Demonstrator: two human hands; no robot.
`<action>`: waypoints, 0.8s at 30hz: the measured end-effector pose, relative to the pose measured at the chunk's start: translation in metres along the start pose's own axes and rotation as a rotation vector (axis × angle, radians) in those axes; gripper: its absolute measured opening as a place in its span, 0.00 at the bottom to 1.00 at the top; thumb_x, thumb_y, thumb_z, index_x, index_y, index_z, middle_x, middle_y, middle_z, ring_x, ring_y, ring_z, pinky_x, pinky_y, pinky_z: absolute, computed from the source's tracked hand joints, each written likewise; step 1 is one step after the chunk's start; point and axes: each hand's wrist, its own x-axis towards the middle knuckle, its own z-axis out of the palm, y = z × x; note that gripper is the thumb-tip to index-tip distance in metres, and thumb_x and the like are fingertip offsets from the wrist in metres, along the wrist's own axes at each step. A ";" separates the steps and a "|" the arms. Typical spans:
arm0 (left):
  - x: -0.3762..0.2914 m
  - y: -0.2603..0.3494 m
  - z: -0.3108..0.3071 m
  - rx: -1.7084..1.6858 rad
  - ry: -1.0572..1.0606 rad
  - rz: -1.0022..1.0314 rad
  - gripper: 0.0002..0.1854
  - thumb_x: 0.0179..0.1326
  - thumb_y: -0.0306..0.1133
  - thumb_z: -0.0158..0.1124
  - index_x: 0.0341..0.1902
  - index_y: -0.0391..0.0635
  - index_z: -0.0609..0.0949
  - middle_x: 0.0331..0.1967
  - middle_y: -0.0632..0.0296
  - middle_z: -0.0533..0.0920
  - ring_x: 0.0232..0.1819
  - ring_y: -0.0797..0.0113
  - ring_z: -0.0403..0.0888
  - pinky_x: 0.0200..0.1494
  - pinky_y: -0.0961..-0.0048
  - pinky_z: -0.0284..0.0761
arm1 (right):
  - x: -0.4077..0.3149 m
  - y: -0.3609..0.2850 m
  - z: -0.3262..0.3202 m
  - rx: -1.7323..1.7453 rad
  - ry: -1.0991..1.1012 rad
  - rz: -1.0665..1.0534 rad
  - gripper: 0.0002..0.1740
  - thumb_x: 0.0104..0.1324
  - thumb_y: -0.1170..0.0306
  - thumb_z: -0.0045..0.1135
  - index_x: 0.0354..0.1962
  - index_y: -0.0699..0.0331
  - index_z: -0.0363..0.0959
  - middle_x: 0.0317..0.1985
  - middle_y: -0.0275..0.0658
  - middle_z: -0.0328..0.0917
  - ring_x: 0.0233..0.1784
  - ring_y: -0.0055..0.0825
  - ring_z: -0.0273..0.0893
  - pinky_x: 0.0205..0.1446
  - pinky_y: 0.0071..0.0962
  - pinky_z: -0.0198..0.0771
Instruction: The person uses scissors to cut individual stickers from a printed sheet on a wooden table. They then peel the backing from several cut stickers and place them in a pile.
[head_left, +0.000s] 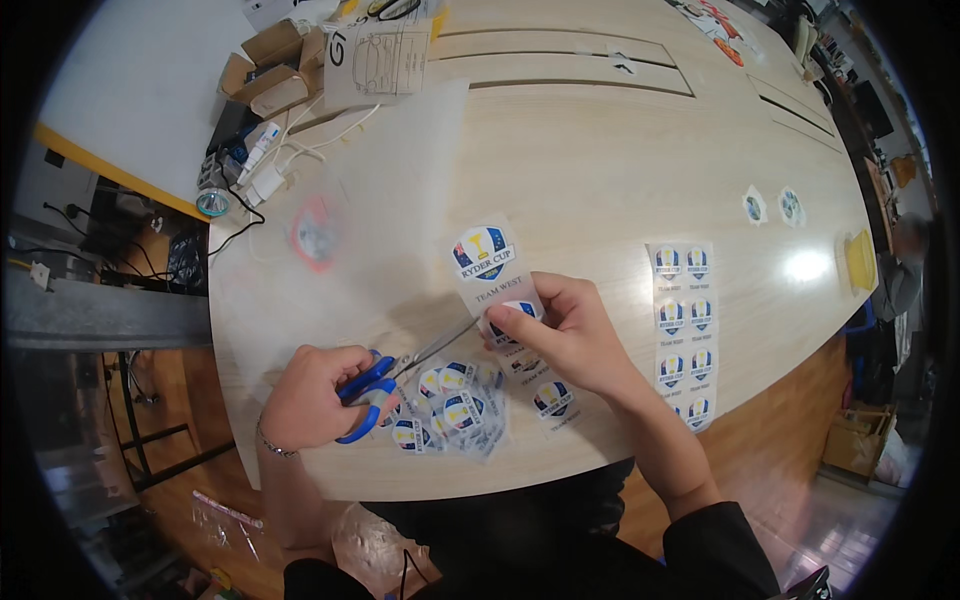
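Note:
My left hand (319, 397) grips blue-handled scissors (367, 397), whose blades point up and right to the edge of a strip of printed transfers (499, 281). My right hand (570, 326) pinches that strip between thumb and fingers, and its lower end hangs below the hand. Beneath the scissors lies a loose pile of cut transfers (461, 412) with shield and cup prints, overlapping each other. Right of the right forearm, an uncut sheet of the same transfers (684, 322) lies flat, in two columns, reaching the table's front edge.
On the wooden table (570, 180), a cardboard box (277, 71), cables and a white charger (266, 184) stand at the back left. A translucent sheet (360, 195) covers the left part. Two small stickers (772, 206) and a yellow container (860, 259) are at the right.

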 end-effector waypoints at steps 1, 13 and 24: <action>0.002 0.000 -0.001 -0.019 0.018 -0.006 0.17 0.59 0.31 0.88 0.39 0.33 0.86 0.20 0.66 0.78 0.25 0.82 0.67 0.28 0.77 0.65 | 0.002 0.002 0.000 -0.013 -0.006 -0.020 0.15 0.80 0.67 0.71 0.52 0.74 0.88 0.41 0.40 0.93 0.43 0.20 0.89 0.50 0.23 0.85; 0.007 0.001 0.000 0.091 0.032 0.026 0.17 0.62 0.33 0.87 0.38 0.31 0.87 0.19 0.64 0.80 0.24 0.84 0.71 0.27 0.79 0.67 | 0.005 0.007 0.004 -0.181 0.029 -0.026 0.13 0.77 0.68 0.72 0.49 0.73 0.91 0.38 0.38 0.94 0.39 0.15 0.86 0.44 0.20 0.80; 0.007 0.005 0.003 0.026 0.030 -0.013 0.18 0.63 0.36 0.86 0.37 0.31 0.88 0.17 0.58 0.76 0.21 0.76 0.66 0.26 0.74 0.64 | 0.002 0.007 0.008 -0.187 0.032 -0.041 0.13 0.77 0.69 0.72 0.48 0.74 0.91 0.37 0.39 0.93 0.40 0.16 0.87 0.44 0.20 0.80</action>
